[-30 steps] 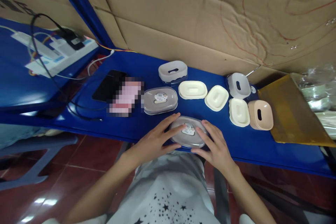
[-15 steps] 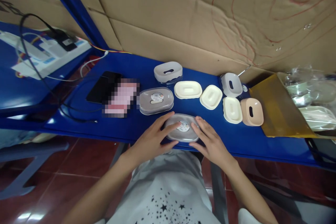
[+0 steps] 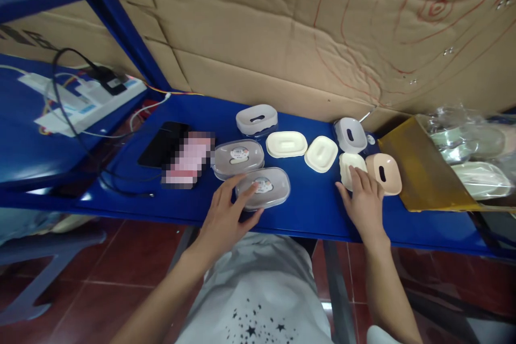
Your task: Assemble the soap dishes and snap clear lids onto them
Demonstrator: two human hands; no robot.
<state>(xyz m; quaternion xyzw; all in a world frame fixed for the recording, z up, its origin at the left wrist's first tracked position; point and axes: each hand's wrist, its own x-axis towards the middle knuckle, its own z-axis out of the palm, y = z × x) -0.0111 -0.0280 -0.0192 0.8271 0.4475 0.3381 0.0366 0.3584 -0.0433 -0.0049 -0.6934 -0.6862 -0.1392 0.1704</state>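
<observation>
My left hand [image 3: 228, 212] is on the left end of a lidded grey soap box [image 3: 274, 187] near the table's front edge. Its index finger lies on the lid by the round label, and the thumb is at the near rim. Over at the right, my right hand [image 3: 366, 205] reaches across a cream oval insert [image 3: 347, 165], fingertips on it and thumb spread apart. Right beside that hand stands a peach soap box base [image 3: 392, 174] with a slot. A second lidded grey soap box [image 3: 226, 158] sits just behind the left one.
Two more cream inserts [image 3: 286, 143] lie mid-table. Grey slotted bases [image 3: 257, 118] stand toward the back, one at the right. A carton [image 3: 419, 172] of wrapped pieces is at the right. A dark phone [image 3: 163, 144], cables and a power strip [image 3: 97, 105] are at the left.
My right hand has left the lidded soap box and moved right to the cream insert. The lidded box has shifted left and back with my left hand, toward the other lidded box.
</observation>
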